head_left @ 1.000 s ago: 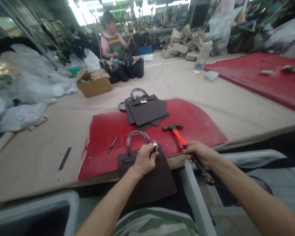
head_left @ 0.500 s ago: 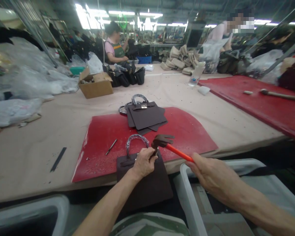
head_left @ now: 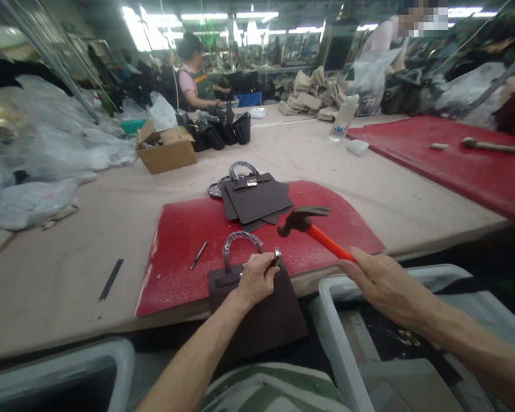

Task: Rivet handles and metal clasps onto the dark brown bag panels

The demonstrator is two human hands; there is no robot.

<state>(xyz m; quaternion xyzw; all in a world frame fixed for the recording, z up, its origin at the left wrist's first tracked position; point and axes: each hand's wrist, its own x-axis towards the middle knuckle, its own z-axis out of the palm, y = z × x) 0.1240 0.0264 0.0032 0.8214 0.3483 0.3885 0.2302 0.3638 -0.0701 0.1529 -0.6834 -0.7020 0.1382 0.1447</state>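
Observation:
My left hand (head_left: 257,279) is closed round a small metal tool (head_left: 277,254), whose shiny rounded top sticks up from the fist. Beneath that hand, a dark brown bag panel (head_left: 278,320) with a plastic-wrapped handle lies over the table's front edge. My right hand (head_left: 371,272) grips the orange handle of a claw hammer (head_left: 304,217); the hammer's head hangs in the air above and to the right of the metal tool, apart from it. Several similar brown panels (head_left: 257,200) are stacked farther back on the red mat (head_left: 180,229).
A thin pen-like tool (head_left: 198,255) and a dark strip (head_left: 111,279) lie left. Behind are a cardboard box (head_left: 167,157), black bags (head_left: 223,131) and a bottle (head_left: 342,120). White bins (head_left: 332,315) flank my lap. Two people are across the table.
The hammer has lifted off the metal tool and moved up and right with my right hand. The tool's shiny top now shows. The view has shifted slightly.

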